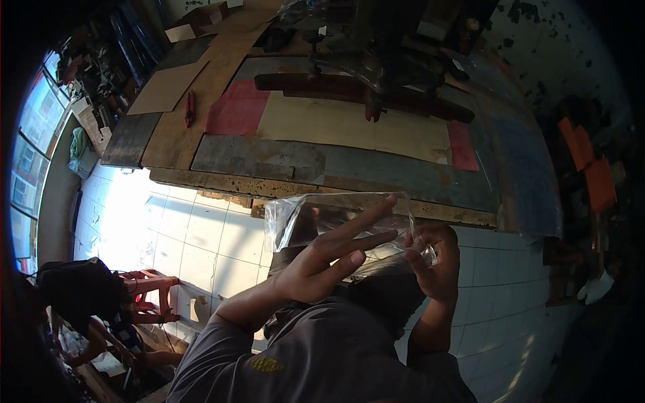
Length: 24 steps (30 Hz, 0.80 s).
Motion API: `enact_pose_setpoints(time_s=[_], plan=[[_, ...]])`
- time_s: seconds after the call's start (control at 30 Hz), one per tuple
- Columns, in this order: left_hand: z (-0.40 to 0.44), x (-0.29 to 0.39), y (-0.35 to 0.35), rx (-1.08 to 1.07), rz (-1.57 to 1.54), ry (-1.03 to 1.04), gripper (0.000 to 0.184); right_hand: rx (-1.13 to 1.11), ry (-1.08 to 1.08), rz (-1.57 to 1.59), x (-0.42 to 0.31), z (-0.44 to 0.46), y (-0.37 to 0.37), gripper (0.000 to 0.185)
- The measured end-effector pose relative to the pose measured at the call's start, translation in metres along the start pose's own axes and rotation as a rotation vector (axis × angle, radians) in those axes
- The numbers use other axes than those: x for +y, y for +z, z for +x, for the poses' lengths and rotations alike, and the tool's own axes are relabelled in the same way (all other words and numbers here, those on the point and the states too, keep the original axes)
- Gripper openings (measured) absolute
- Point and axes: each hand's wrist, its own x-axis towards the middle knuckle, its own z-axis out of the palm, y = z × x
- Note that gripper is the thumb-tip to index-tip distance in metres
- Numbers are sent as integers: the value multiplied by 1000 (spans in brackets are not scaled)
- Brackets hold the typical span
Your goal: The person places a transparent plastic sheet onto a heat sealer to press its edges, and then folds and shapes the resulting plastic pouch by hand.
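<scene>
In front of my body I have a clear plastic bag or sheet point(289, 218), creased and shiny along its left end. My right hand point(438, 265) pinches its right edge between thumb and fingers. Across the plastic stretches my left hand point(322, 265), its fingers long and spread, pointing right; whether it presses on the plastic or just hovers over it, I cannot tell. Beyond both hands is the worn front edge of a workbench point(322, 191).
A machine with a long dark red bar point(363, 91) stands over a pale yellow sheet point(336, 124) with pink ends. A red cutter point(190, 109) and cardboard point(164, 87) lie at left. A red stool point(151, 295) stands lower left, near another person point(101, 336). Orange objects point(588, 164) are at right.
</scene>
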Motion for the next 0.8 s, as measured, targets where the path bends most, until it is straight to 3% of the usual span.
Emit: enact_pose_setpoints(time_s=[0.23, 0.33, 0.57, 0.67, 0.8], plan=[[6, 0, 4, 1, 171, 51, 45, 48, -18, -71, -4, 0, 3, 35], [2, 8, -2, -25, 341, -147, 41, 60, 42, -103, 0, -4, -2, 29], [10, 13, -20, 68, 322, -288, 19, 159, 204, 47, -12, -4, -1, 17], [10, 8, -13, 262, 237, -231, 15, 197, 232, 233, -17, -3, 10, 16], [13, 15, -7, 204, 337, -163, 11, 135, 194, 116, -12, -7, 6, 15]])
